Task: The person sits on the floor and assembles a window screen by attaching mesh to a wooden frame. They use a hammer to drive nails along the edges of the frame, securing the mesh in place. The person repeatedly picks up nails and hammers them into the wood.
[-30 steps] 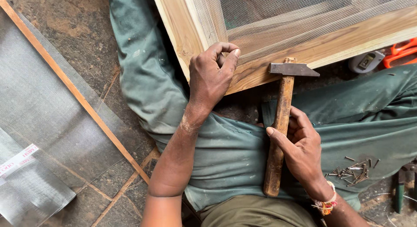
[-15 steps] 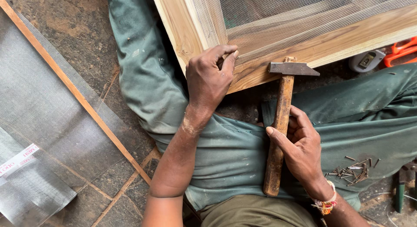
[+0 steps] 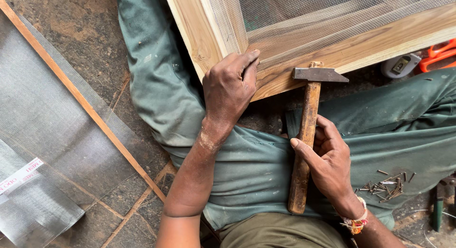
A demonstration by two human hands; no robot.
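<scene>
My left hand [image 3: 231,89] rests on the near corner of a wooden frame [image 3: 199,34] covered with fine wire mesh [image 3: 308,15], its fingers pressed on the rail where the mesh ends. My right hand [image 3: 327,162] grips the wooden handle of a hammer [image 3: 306,129]. The hammer's steel head lies against the frame's lower rail, just right of my left fingers. The frame leans over my legs in green trousers [image 3: 247,167].
A pile of small nails [image 3: 384,186] lies on my right thigh. A thin wooden strip [image 3: 80,98] and sheets of grey mesh [image 3: 42,134] lie on the stone floor at left. A tape measure [image 3: 401,65] and an orange tool [image 3: 439,53] sit at right.
My left fingers have shifted slightly on the frame's rail. The hammer and my right hand have hardly moved.
</scene>
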